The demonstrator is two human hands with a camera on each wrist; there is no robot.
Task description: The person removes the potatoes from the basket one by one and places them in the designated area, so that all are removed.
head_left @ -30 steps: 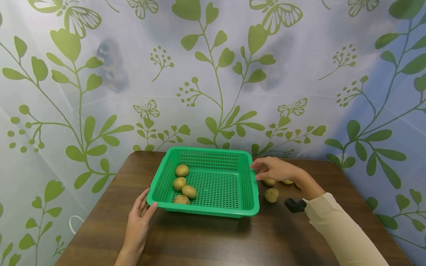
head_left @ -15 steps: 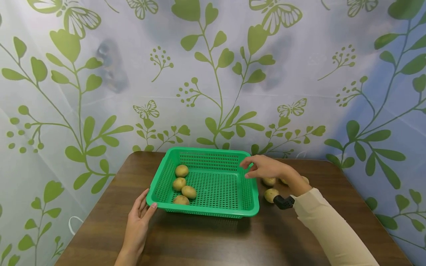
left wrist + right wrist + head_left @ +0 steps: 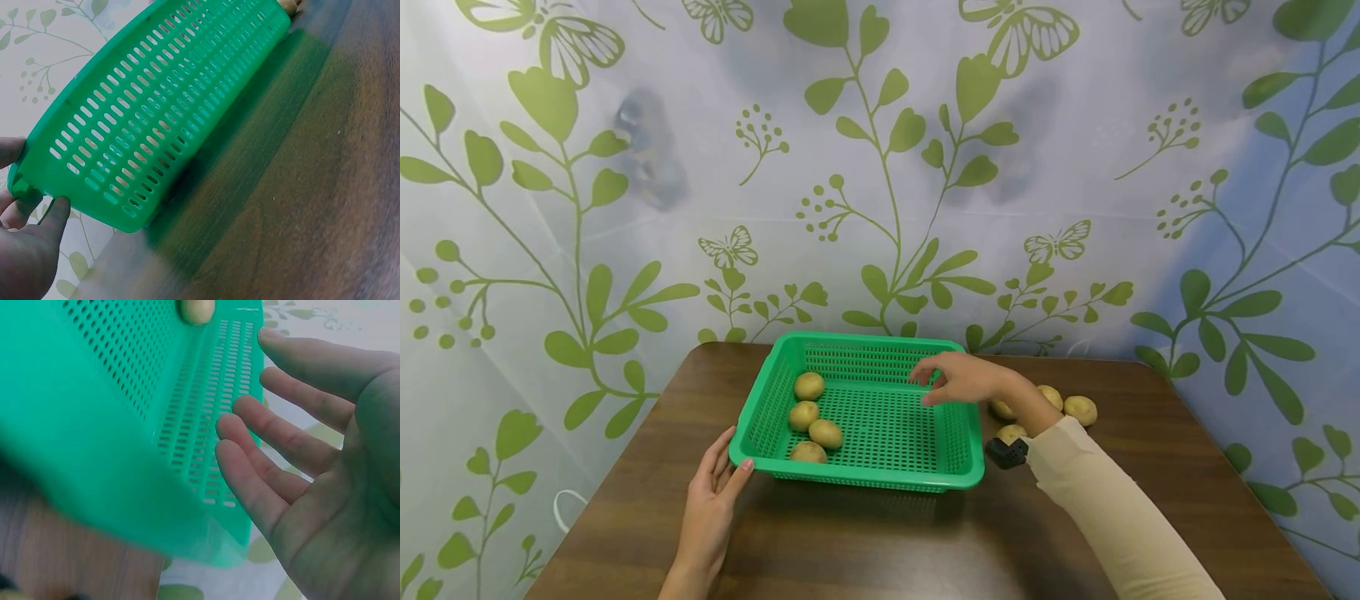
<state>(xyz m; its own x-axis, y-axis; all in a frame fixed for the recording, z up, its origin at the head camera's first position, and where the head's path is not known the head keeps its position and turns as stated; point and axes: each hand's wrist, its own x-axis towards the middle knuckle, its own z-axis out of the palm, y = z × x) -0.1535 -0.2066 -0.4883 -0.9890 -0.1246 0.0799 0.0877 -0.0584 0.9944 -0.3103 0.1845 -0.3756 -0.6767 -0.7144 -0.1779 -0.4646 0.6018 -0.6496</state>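
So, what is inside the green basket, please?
Four potatoes lie toward its left end. The front rim hides part of the nearest; the right hand blocks some of the right side.

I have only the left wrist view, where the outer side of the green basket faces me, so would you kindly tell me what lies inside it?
Observer: The head view shows four potatoes inside the green basket, all toward its left side.

Operator: Thank you; does anything show above it?

Observer: Yes, the right hand, holding nothing, shows over its right part.
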